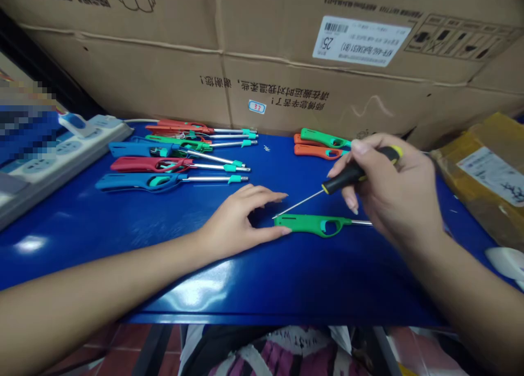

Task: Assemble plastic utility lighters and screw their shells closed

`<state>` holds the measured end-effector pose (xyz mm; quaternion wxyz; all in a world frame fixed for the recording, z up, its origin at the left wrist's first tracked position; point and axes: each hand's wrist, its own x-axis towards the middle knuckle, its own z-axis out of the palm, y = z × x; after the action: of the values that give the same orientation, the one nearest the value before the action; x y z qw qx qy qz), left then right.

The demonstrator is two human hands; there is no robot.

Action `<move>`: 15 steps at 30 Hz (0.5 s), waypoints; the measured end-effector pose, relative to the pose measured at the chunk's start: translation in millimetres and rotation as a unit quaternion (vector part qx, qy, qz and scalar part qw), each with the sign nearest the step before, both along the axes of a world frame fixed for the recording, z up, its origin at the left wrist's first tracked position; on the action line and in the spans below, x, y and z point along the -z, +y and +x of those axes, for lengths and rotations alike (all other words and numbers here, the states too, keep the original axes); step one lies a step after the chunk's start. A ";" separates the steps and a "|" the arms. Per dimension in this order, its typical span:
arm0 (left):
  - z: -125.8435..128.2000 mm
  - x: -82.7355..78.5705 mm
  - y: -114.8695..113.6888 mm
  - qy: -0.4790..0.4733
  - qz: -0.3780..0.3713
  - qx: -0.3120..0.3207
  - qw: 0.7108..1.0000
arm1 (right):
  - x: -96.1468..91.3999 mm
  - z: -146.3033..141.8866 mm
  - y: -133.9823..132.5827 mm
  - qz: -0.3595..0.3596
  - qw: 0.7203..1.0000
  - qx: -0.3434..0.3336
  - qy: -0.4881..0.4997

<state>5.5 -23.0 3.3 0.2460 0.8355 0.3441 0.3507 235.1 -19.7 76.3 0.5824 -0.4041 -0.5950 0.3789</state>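
Note:
A green long-neck lighter (311,224) lies flat on the blue table (123,228) in front of me. My left hand (241,218) rests on the table at the lighter's left end, thumb touching it, fingers stretched out over it. My right hand (393,190) is closed around a black-and-yellow screwdriver (347,175). The screwdriver's thin shaft slants down to the left, and its tip sits at the lighter's left end.
Several red, blue and green lighters (176,157) lie in rows at the back left. Two more lighters, orange and green (321,144), lie at the back centre. A white power strip (61,152) sits at left, cardboard boxes (262,54) stand behind, and a wrapped parcel (487,174) lies at right.

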 end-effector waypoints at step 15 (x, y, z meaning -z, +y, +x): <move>-3.2 2.7 0.9 0.051 -0.015 0.064 0.996 | -11.7 -39.9 0.2 0.180 0.961 0.053 -0.202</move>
<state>2.4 -22.1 0.7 0.2627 0.8690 0.3071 0.2855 195.2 -19.4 88.0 0.5326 -0.3917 -0.7363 0.1440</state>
